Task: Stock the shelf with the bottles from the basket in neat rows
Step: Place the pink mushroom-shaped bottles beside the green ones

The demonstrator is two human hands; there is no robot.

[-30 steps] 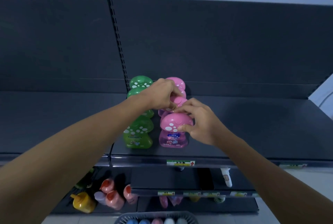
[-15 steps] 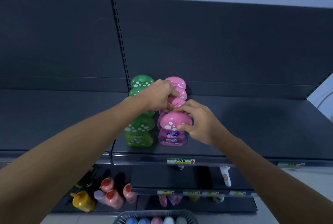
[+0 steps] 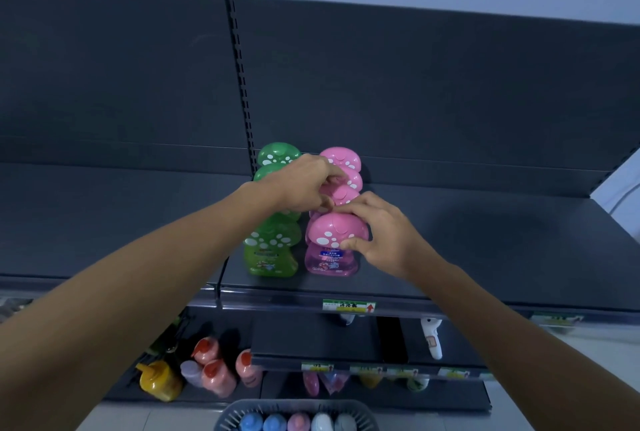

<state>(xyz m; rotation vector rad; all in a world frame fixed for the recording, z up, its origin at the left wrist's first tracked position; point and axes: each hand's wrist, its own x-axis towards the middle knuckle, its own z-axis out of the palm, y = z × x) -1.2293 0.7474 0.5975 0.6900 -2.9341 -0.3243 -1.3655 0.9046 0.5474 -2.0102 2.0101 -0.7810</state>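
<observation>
On the dark top shelf (image 3: 485,257) stand two rows running front to back: green mushroom-cap bottles (image 3: 272,250) on the left, pink mushroom-cap bottles (image 3: 341,157) on the right. My right hand (image 3: 379,233) grips the cap of the front pink bottle (image 3: 330,247), thumb at its front and fingers over the top. My left hand (image 3: 304,183) pinches the cap of the pink bottle behind it (image 3: 341,195). The basket (image 3: 298,416) at the bottom edge holds several bottles with blue, pink and white caps.
Lower shelves hold a yellow bottle (image 3: 159,380), orange-capped bottles (image 3: 216,373) and small coloured items (image 3: 332,384). A white bottle (image 3: 431,337) hangs under the top shelf. A price label (image 3: 348,306) sits on the shelf's front edge. A slotted upright (image 3: 242,84) divides the back panel.
Both hands have stayed on the same two pink caps, and the front pink bottle has barely shifted. The view has tilted a little.
</observation>
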